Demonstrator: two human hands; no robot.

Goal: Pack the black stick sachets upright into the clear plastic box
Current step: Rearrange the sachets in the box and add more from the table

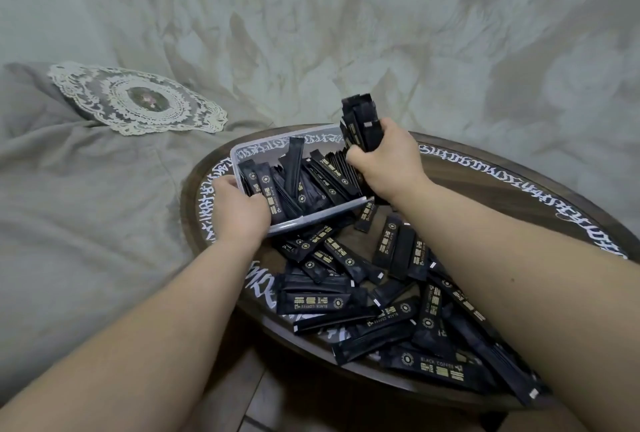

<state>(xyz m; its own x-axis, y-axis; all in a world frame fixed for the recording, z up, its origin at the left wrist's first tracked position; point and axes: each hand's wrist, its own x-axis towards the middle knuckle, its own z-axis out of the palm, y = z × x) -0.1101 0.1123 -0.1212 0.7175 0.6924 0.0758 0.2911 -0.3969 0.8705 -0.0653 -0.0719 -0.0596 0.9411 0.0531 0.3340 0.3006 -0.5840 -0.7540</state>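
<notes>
The clear plastic box (313, 220) stands on a round dark table (519, 189), tilted toward me. Several black stick sachets (294, 185) lean inside it at mixed angles. My left hand (239, 209) grips the box's near left corner. My right hand (384, 161) grips a bundle of black sachets (360, 123), held upright over the box's right end. A loose heap of sachets (398, 300) with gold print lies on the table in front of the box.
The table's rim (540, 182) carries white script lettering. Behind and to the left is a bed with a grey-green crumpled cover (311, 33) and a lace doily (138, 99) on a grey cushion. Wooden floor (249, 397) shows below the table.
</notes>
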